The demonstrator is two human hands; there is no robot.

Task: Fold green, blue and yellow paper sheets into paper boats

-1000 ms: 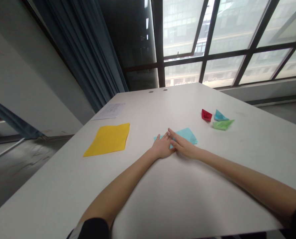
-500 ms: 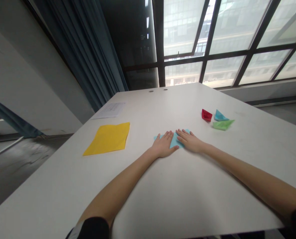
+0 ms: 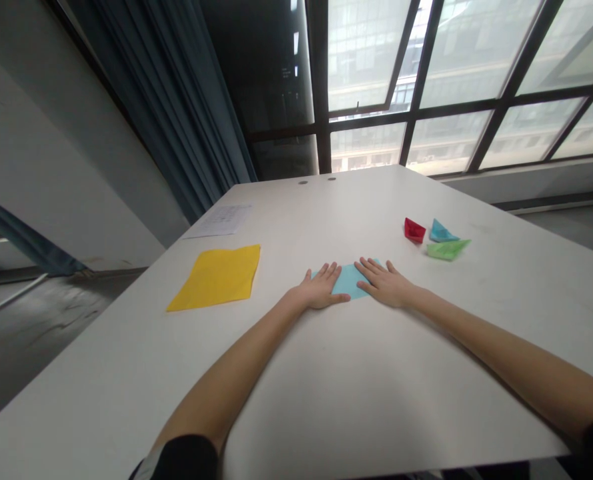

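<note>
A light blue sheet of paper [image 3: 349, 281] lies flat on the white table [image 3: 296, 373] in front of me. My left hand [image 3: 320, 287] rests on its left part, fingers spread and thumb stretched to the right along the near edge. On the right part of the sheet lies my right hand [image 3: 384, 283], palm down with its fingers apart. Both hands cover the sheet's ends, and its middle shows between them.
Folded paper boats in red [image 3: 415, 231], blue [image 3: 442, 231] and green [image 3: 448, 250] stand on the table at the right. To the left lie a yellow sheet [image 3: 219, 277] and, farther back, a printed white page [image 3: 220, 221]. Windows line the far side.
My left hand has slid a little to the left and my right thumb has spread out, so more of the blue paper shows between my hands.
</note>
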